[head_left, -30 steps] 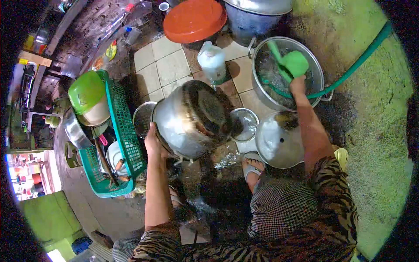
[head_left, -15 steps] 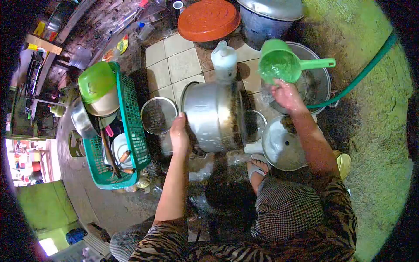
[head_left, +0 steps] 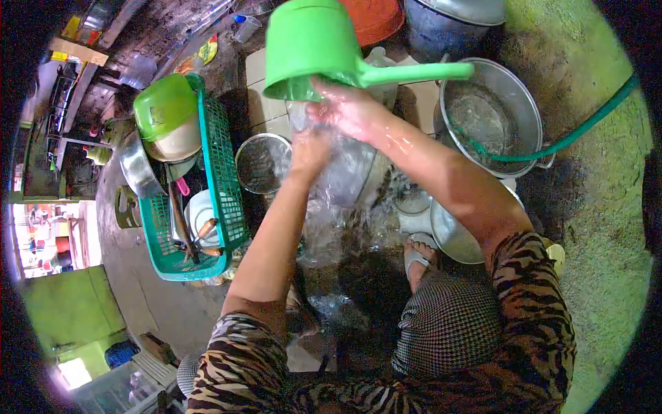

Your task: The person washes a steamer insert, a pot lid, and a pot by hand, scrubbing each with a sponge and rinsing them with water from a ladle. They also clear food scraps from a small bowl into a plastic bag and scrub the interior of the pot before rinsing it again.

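Pouring green dipper (head_left: 310,41) in right hand (head_left: 345,110), water (head_left: 338,186) over left hand (head_left: 308,152).

Pot (head_left: 360,172) blurred behind water (head_left: 324,221); dipper (head_left: 310,48) top cropped.

Two hands are in view, the left hand (head_left: 308,153) and the right hand (head_left: 345,110), along with one sandalled foot (head_left: 417,257). Green plastic things number four: one dipper (head_left: 310,48), one bowl (head_left: 164,107), one slatted basket (head_left: 222,165) and one hose (head_left: 576,131). Metal vessels number three: one wide basin (head_left: 524,93), one pot (head_left: 369,183) blurred behind falling water, and one lidded pot (head_left: 448,21) at the top edge. There is one loose pot lid (head_left: 452,238) and one mesh strainer (head_left: 262,162) in clear view. Last come single items — one orange tub (head_left: 376,17) and one white bottle (head_left: 380,58).
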Available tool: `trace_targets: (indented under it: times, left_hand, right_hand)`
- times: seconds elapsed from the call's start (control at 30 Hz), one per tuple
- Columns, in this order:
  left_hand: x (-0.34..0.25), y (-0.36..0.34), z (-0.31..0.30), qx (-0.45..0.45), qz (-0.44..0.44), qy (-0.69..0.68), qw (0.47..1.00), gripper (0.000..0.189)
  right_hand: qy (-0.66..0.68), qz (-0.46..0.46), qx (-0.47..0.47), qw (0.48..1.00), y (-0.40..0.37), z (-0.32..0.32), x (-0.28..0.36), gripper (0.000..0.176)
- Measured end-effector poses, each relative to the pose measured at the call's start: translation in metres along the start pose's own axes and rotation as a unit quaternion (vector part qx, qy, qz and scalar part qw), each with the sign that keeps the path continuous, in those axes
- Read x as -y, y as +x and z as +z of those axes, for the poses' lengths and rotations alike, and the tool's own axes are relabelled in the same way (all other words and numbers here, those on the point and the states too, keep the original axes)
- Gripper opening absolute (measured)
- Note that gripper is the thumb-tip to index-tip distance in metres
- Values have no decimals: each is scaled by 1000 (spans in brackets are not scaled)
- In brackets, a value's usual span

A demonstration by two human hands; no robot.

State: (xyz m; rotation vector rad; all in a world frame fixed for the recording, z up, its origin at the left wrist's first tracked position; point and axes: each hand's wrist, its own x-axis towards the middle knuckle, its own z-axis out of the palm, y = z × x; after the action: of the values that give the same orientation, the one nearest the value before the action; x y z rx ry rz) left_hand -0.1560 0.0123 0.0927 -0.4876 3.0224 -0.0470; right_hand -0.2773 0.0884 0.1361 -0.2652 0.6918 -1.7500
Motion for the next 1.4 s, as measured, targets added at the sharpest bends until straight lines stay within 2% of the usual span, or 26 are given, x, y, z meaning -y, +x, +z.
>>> trace_targets:
  times: [0.07, 0.13, 0.2, 0.23, 0.27, 0.33, 0.4, 0.43, 0.47, 0.53, 0.67, 0.7, 0.77, 0.8, 0.83, 0.87, 0.93, 1.0, 1.03, 1.1, 1.13, 1.17, 1.2, 1.27, 1.3, 1.4]
  left_hand:
    - [-5, 3, -19, -70, -209, -320, 922, 39]
    - [3, 4, -24, -94, -200, -297, 929, 40]
    - [6, -6, -42, -37, -180, -501, 846, 41]
    - [8, -9, -52, 45, -198, -597, 776, 46]
    - [8, -14, -58, 49, -196, -600, 774, 46]
    - [5, -26, -63, 57, -142, -511, 846, 68]
    - [-6, -39, -47, 5, -97, -431, 897, 70]
    - [-15, -45, -34, 43, -99, -408, 907, 68]
    - [-32, -57, -20, 0, -76, -341, 937, 63]
    - [-53, -70, -12, 40, -27, -237, 970, 42]
    - [-67, -79, 52, -28, 50, -242, 969, 39]
    - [-68, -80, 73, -35, 69, -232, 970, 36]
    - [-71, -81, 74, -20, 84, -246, 966, 31]
    - [-72, -81, 61, 1, 83, -273, 958, 29]
    - [-71, -81, 45, -57, 91, -282, 953, 21]
    - [-62, -82, 38, -56, 82, -280, 955, 21]
    - [-34, -89, 30, -242, -61, -425, 870, 18]
    - [10, -105, 33, -314, -236, -517, 761, 17]
    - [35, -112, 46, -308, -268, -387, 827, 20]
    - [69, -123, 91, -220, -312, -172, 908, 27]
    - [80, -126, 119, -141, -324, -92, 931, 32]
    - [93, -126, 163, -179, -288, 15, 941, 35]
    - [111, -128, 198, -175, -289, 11, 941, 35]
    - [145, -120, 239, -180, -129, 75, 972, 31]
    - [141, -101, 189, 153, -221, -10, 963, 24]
    - [158, -72, 162, 46, -180, 15, 982, 18]
  right_hand:
    - [-32, -110, 18, 993, 14, -2, -6, 27]
    - [-142, -203, -34, 968, 16, -7, 3, 27]
    - [-267, -236, -110, 928, 7, -34, 29, 29]
    - [-254, -276, -133, 917, -7, -43, 43, 32]
    - [-240, -315, -155, 905, -21, -55, 56, 34]
    - [-194, -337, -231, 892, -51, -97, 73, 35]
    - [-196, -317, -338, 864, -83, -156, 100, 30]
    - [-243, -334, -390, 823, -99, -191, 107, 27]
    - [-288, -349, -437, 777, -113, -225, 111, 25]
    - [-305, -324, -507, 738, -141, -271, 117, 24]
    - [-446, -189, -549, 681, -169, -379, 116, 20]
    - [-568, -162, -532, 607, -175, -425, 116, 19]
    - [-835, -130, -408, 346, -187, -501, 115, 17]
    - [-889, -110, -358, 264, -189, -506, 114, 17]
    - [-931, -99, -306, 174, -191, -512, 113, 18]
    - [-915, -68, -329, 225, -189, -523, 112, 18]
    - [-870, 2, -375, 320, -186, -529, 108, 18]
    - [-701, 12, -482, 526, -175, -493, 97, 15]
    - [-554, -3, -529, 643, -171, -463, 90, 14]
    - [-288, -42, -547, 785, -168, -408, 84, 12]
    - [-200, -59, -529, 823, -169, -385, 83, 12]
    - [-128, -69, -506, 850, -170, -362, 83, 12]
    - [-71, -70, -479, 872, -170, -341, 83, 12]
    - [-15, -26, -428, 903, -170, -361, 92, 18]
    - [31, -25, -412, 910, -170, -332, 99, 20]
    - [47, -97, -428, 897, -162, -225, 102, 30]
